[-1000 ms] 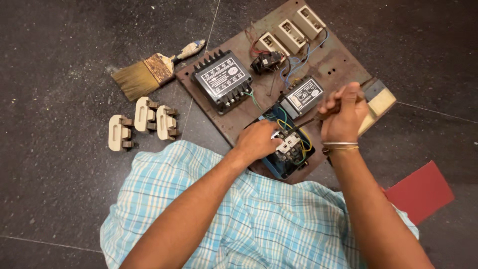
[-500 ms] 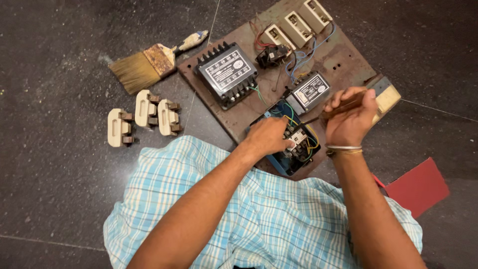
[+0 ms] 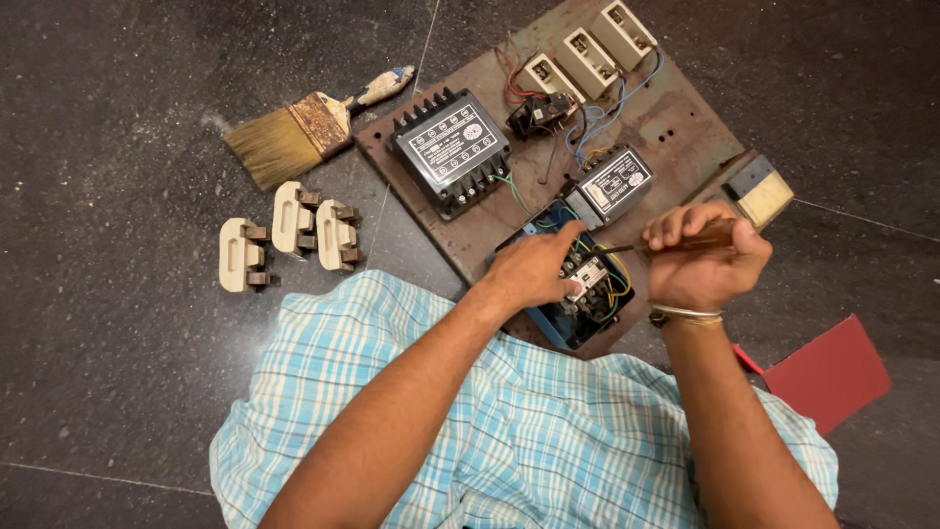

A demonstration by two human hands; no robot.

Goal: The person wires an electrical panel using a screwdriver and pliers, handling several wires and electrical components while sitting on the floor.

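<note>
**Driving a terminal screw on the blue-cased contactor**

Your right hand [image 3: 705, 269] is clamped around the wooden handle of the screwdriver [image 3: 651, 245]. Its shaft runs leftward to the contactor [image 3: 587, 294], which sits at the near edge of the rusty mounting board [image 3: 685, 118] lying on the floor. Your left hand [image 3: 534, 269] rests on top of the contactor, fingers closed against its body beside the tip.

1. Keep the left hand pressing the contactor down so that it cannot twist on the board.
2. Hold the shaft in line with the screw; the low angle seen here likely invites slipping.
3. Keep the left fingertips clear of the tip and the coloured wires [image 3: 612, 284].
4. Turn slowly with steady pressure.

The black transformer [image 3: 450, 147] stands farther up the board from the contactor. The paintbrush [image 3: 294, 132] and three cream fuse carriers [image 3: 289, 235] lie off the board's left side.
</note>
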